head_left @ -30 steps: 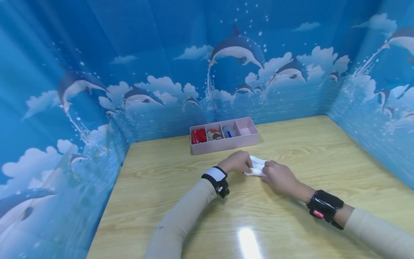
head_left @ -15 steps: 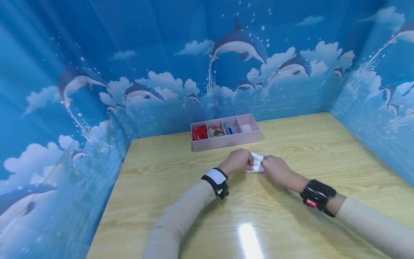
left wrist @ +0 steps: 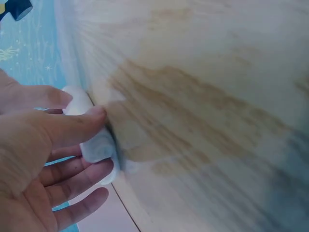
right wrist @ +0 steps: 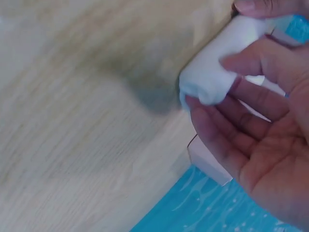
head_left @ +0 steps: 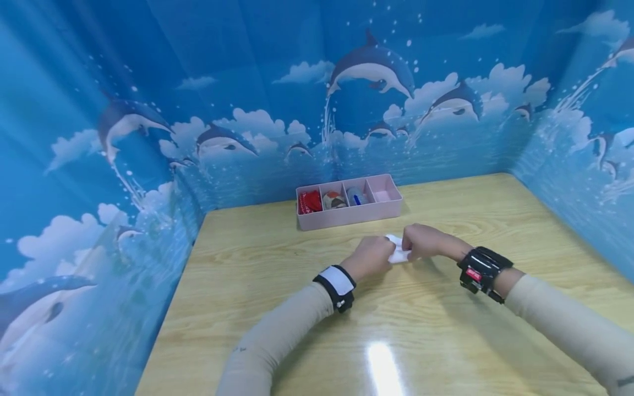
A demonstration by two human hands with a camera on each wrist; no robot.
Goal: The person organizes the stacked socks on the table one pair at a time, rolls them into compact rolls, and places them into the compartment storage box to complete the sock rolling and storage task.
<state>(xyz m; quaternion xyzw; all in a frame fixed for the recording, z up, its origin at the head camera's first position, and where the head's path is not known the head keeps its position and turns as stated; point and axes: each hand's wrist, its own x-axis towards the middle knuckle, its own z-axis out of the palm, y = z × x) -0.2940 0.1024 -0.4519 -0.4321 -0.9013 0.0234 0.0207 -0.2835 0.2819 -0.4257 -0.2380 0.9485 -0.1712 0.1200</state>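
A small white rolled cloth (head_left: 398, 256) lies low over the table between my two hands. My left hand (head_left: 370, 257) grips its left end; in the left wrist view the thumb and fingers pinch the roll (left wrist: 100, 145), whose spiral end shows. At the other end, my right hand (head_left: 427, 241) holds it. The right wrist view shows the right thumb on top of the white roll (right wrist: 212, 65) and fingers curled beneath, with one fingertip at the open end. What kind of cloth it is, I cannot tell.
Behind the hands, a pink divided box (head_left: 349, 218) stands near the back of the wooden table (head_left: 257, 258). Its compartments hold a red cloth (head_left: 310, 202), a patterned bundle (head_left: 334, 200) and a grey-blue bundle (head_left: 355, 196). A dolphin-printed curtain (head_left: 277, 110) surrounds the table.
The right hand has shifted slightly up and turned over the cloth, while the left hand has rotated and moved a little lower. Less of the white cloth shows between them.
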